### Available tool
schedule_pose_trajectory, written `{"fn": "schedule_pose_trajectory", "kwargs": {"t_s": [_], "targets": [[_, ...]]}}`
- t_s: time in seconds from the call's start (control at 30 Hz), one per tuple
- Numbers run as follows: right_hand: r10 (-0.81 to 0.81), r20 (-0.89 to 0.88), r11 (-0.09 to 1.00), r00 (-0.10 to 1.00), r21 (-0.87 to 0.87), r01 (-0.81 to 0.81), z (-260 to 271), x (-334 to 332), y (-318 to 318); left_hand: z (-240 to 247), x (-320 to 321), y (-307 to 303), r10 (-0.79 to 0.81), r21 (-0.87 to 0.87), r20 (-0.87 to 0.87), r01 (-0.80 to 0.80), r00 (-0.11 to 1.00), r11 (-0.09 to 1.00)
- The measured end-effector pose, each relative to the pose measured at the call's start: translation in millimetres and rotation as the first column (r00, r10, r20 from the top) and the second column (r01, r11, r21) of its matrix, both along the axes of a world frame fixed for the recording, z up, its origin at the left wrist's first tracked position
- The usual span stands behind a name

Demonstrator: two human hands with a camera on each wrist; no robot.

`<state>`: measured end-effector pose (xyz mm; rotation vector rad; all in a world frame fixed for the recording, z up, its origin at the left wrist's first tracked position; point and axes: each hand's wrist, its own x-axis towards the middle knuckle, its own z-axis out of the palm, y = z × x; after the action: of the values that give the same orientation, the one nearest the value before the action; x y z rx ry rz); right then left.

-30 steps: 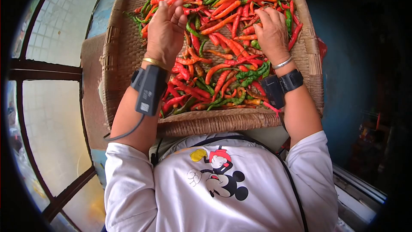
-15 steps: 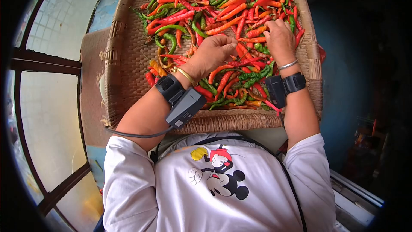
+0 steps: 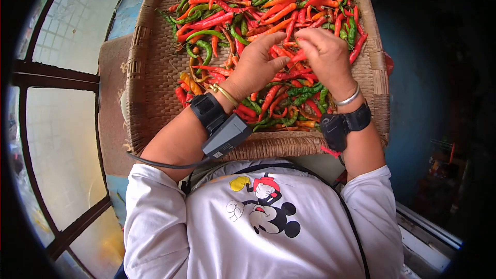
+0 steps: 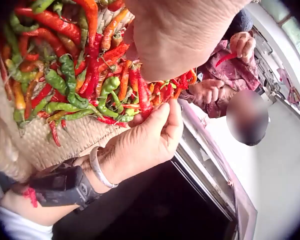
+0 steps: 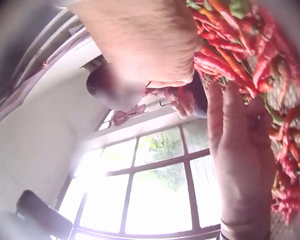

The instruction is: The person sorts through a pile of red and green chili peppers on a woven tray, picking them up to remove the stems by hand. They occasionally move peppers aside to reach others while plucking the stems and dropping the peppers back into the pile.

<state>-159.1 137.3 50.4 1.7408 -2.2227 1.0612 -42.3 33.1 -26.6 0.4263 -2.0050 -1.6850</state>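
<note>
Red, orange and green chili peppers (image 3: pixel 279 15) lie spread over a woven basket tray (image 3: pixel 142 72). My right hand (image 3: pixel 328 59) pinches a red chili pepper (image 3: pixel 298 56) near the middle of the tray; in the left wrist view this red chili pepper (image 4: pixel 144 97) stands by the thumb. Close on its left is my left hand (image 3: pixel 256 67), thumb and fingers apart, thumb tip right by the pepper. In the right wrist view the left hand (image 5: pixel 242 155) shows fairly straight fingers over the peppers.
Another person's hand (image 4: pixel 242 46) holds a red pepper (image 4: pixel 225 59) across the tray. Both my wrists wear black camera straps (image 3: pixel 206 111) with cables. A framed window (image 3: pixel 64 144) lies left of the tray, and its thick woven rim (image 3: pixel 279 147) runs along my front.
My left hand swung from the tray's upper left in to the middle, and its fingers have since parted. The right hand moved down and left toward it, with a red pepper now at its fingertips.
</note>
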Motion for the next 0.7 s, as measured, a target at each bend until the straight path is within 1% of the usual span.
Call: {"fn": "schedule_pose_trajectory", "kwargs": {"t_s": [0.07,0.1,0.13,0.17,0.2,0.23,0.27,0.3,0.33,0.37,0.4,0.43,0.47,0.5,0.57,0.6,0.63,0.67,0.7], "targets": [[0.135,0.199,0.990,0.971,-0.001,-0.138,0.1,13.0,-1.8,1.5,-0.1,-2.4,-0.091,-0.283,-0.098,0.059,0.991,0.957],[0.134,0.199,0.991,0.971,-0.001,-0.137,-1.7,13.4,-2.7,8.3,2.0,-1.6,-0.092,-0.283,-0.098,0.061,0.991,0.957],[0.125,0.205,0.992,0.971,-0.002,-0.127,-5.1,13.1,-3.7,15.2,5.7,0.4,-0.192,-0.099,0.045,0.195,0.980,0.976],[0.116,0.211,0.993,0.971,-0.004,-0.118,-7.6,12.3,-4.4,22.5,8.9,2.4,-0.310,0.104,0.165,0.296,0.936,0.949],[0.104,0.243,0.995,0.964,-0.016,-0.103,-8.5,10.3,-4.1,27.6,10.2,4.7,-0.311,0.104,0.165,0.297,0.936,0.949],[0.103,0.243,0.995,0.965,-0.016,-0.103,-10.4,7.9,-3.9,32.1,10.6,7.2,-0.309,0.161,0.164,0.284,0.937,0.945],[0.072,0.316,0.997,0.946,-0.013,-0.071,-13.0,5.1,-3.3,34.1,10.4,8.6,-0.309,0.216,0.162,0.272,0.937,0.938],[0.041,0.388,0.999,0.921,-0.009,-0.040,-15.1,2.4,-2.6,33.2,10.2,8.8,-0.310,0.216,0.161,0.273,0.937,0.937],[0.042,0.451,0.999,0.892,-0.011,-0.042,-16.3,0.0,-1.5,31.3,10.2,8.8,-0.328,0.253,0.173,0.280,0.929,0.926],[0.042,0.451,0.999,0.892,-0.010,-0.041,-17.9,-2.3,-1.1,30.3,10.5,8.4,-0.345,0.289,0.185,0.285,0.920,0.914],[0.030,0.604,0.999,0.797,-0.007,-0.032,-19.5,-4.4,-1.0,30.2,10.5,7.1,-0.345,0.289,0.185,0.285,0.920,0.914],[0.017,0.737,1.000,0.676,-0.002,-0.023,-19.7,-4.8,-1.1,29.9,10.2,4.8,-0.314,0.316,0.207,0.240,0.927,0.918],[0.008,0.716,0.999,0.698,0.024,-0.036,-18.1,-3.6,-1.3,29.7,9.6,2.6,-0.282,0.341,0.231,0.194,0.931,0.920],[0.009,0.715,0.999,0.699,0.023,-0.036,-20.3,-3.4,-1.3,27.6,8.4,0.6,-0.282,0.340,0.230,0.194,0.932,0.920],[0.001,0.709,0.984,0.705,0.126,-0.128,-27.7,-3.3,-0.9,21.8,6.0,-2.6,-0.233,0.436,0.175,0.136,0.957,0.890],[-0.021,0.760,0.976,0.649,0.155,-0.150,-28.4,-2.0,-1.4,21.5,6.2,-3.5,-0.233,0.437,0.175,0.137,0.957,0.889],[-0.022,0.760,0.976,0.650,0.156,-0.150,-27.6,-2.5,-1.5,21.2,6.4,-4.5,-0.235,0.402,0.180,0.147,0.955,0.904],[-0.047,0.803,0.971,0.595,0.176,-0.161,-26.2,-3.7,-1.7,21.0,6.7,-5.1,-0.235,0.366,0.185,0.155,0.954,0.918],[-0.072,0.841,0.965,0.535,0.195,-0.175,-25.5,-5.0,-1.9,24.8,7.3,-5.4,-0.233,0.367,0.185,0.153,0.955,0.917]]}}
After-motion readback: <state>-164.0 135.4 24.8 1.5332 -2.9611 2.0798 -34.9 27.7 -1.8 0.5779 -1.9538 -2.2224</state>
